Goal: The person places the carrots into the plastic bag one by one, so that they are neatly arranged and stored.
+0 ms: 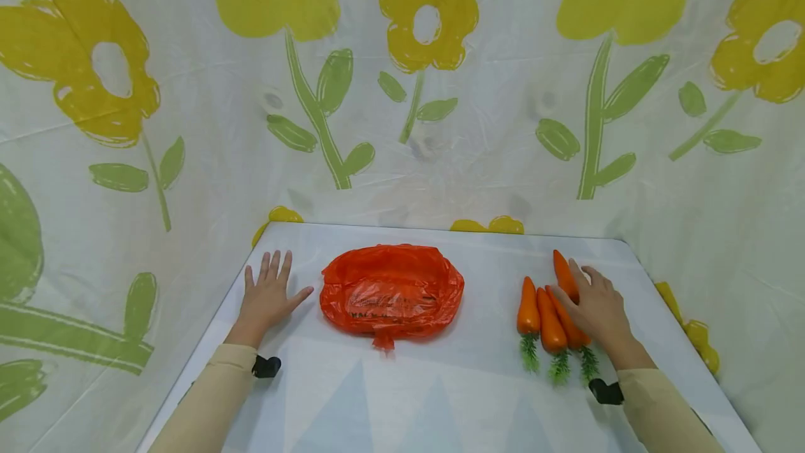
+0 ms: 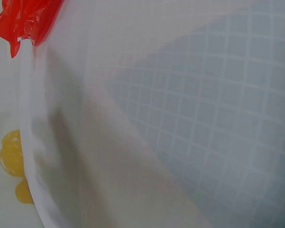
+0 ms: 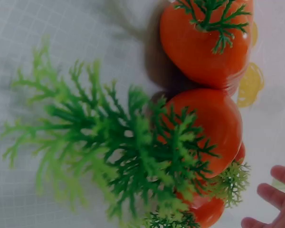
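Note:
An orange-red plastic bag (image 1: 393, 299) lies with its mouth spread on the table, dark print on it. Left of it, my left hand (image 1: 267, 303) has its fingers spread, apart from the bag; the left wrist view catches only a fingertip and a corner of the bag (image 2: 26, 21). Several orange carrots (image 1: 527, 310) with green frond tops lie on the right. Over the rightmost of them hovers or rests my right hand (image 1: 602, 310), fingers extended and partly hiding them; contact is unclear. Close up, the right wrist view has the carrots (image 3: 206, 126) and the fingers beside them.
The white table (image 1: 478, 383) carries pale blue triangles. A curtain (image 1: 503, 159) with yellow flowers surrounds its back and sides. Dark wrist devices (image 1: 267, 367) sit at both cuffs.

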### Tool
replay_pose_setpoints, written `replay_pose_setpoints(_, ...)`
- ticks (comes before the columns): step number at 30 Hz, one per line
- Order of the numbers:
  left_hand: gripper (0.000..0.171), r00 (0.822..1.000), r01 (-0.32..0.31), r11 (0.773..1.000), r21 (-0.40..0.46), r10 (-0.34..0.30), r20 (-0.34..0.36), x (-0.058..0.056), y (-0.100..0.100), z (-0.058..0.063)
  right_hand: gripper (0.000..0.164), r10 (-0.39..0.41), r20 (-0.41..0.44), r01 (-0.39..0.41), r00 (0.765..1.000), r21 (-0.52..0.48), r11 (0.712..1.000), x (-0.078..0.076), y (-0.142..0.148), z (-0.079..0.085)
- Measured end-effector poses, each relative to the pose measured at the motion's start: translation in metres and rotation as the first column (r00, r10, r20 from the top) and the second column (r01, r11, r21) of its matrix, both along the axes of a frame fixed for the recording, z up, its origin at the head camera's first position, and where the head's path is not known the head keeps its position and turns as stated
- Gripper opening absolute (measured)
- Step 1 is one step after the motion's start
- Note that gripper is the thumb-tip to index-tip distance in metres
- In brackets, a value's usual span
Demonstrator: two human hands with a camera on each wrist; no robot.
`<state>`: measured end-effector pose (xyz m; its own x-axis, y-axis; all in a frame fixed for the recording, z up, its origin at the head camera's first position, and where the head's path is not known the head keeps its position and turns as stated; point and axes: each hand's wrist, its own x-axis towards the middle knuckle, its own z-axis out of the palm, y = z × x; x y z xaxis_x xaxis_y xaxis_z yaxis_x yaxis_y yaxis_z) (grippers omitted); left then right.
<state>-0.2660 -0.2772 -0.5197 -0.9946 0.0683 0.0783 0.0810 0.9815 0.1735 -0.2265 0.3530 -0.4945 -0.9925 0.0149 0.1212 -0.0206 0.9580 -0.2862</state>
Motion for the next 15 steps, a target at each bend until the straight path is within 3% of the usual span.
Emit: replay_pose_setpoints(15, 0.093, 1.000, -0.009, 1.000, 0.006, 0.010, -0.028, 0.001, 0.006, -0.007, 0.086, -0.038, 0.011, 0.038, 0.999, -0.056, 0.998, 0.001, 0.016, -0.005)
